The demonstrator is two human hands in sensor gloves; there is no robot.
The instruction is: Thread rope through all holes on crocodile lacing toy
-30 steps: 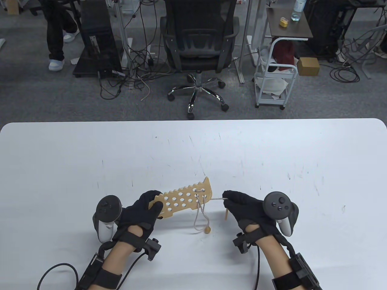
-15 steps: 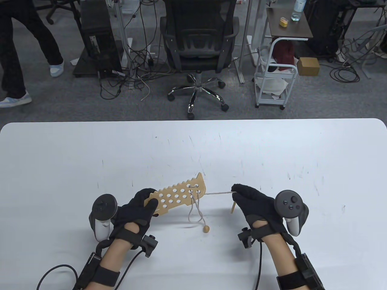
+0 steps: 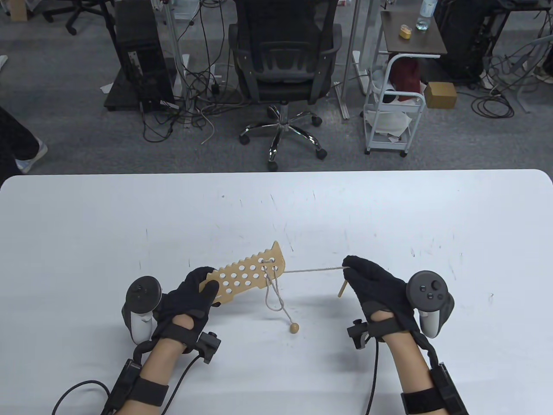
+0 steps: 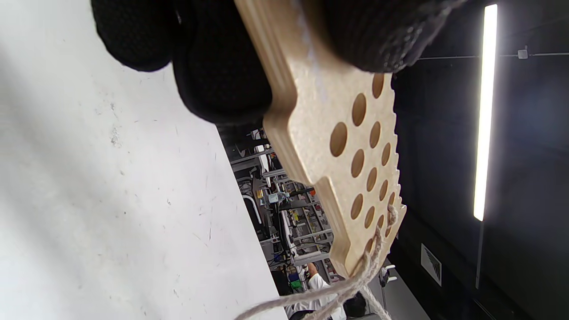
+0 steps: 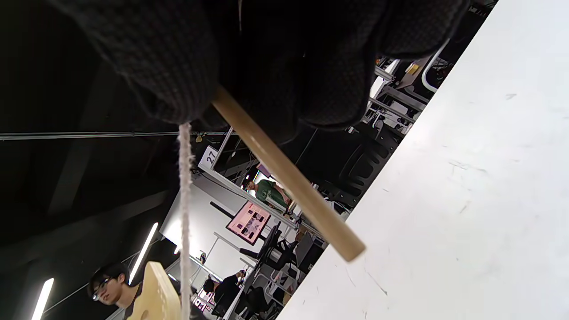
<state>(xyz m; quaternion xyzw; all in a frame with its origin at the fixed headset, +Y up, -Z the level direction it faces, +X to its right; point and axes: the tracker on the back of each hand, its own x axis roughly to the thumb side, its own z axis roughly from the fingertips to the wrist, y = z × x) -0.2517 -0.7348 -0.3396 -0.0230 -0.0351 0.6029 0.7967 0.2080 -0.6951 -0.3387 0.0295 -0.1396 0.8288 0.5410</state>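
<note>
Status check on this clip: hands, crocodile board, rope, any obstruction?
Left hand grips crocodile board off the table. Right hand pinches rope taut, wooden needle in its grasp. Few holes laced; bead on table. Nothing in the way.

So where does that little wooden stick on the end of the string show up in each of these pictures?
Table view: the wooden stick pokes down from the right hand, right of centre.
Left wrist view: not in it.
Right wrist view: it slants across the centre, down to the right, out of the gloved fingers.
Shared landmark: the rope running to the crocodile board.
</note>
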